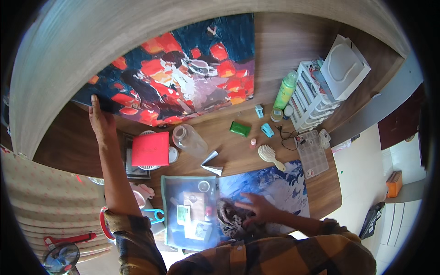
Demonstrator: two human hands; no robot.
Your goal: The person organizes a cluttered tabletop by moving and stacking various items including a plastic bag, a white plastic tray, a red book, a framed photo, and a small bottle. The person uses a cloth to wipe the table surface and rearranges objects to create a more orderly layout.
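Observation:
My left hand [102, 120] grips the lower left corner of a painted canvas [192, 79], its thumb on the front face. The painting, in red, dark blue and white, leans against the wooden back panel behind the desk. My right hand [257, 208] is low over a crumpled grey patterned cloth [228, 218], fingers spread; whether it touches the cloth is unclear. Beneath the cloth lies a blue and white patterned mat or picture [271, 182]. Beside it sits a clear zip pouch [173, 192] with small boxes, cards and a round container inside.
A red folder [150, 149], a clear bottle [189, 139], folded paper [212, 164], a green packet [240, 129], two blue clips [266, 130] and a hairbrush [270, 155] lie on the desk. Rightward stand a green spray bottle [286, 90], white drawers [309, 99] and a compartment box [313, 154].

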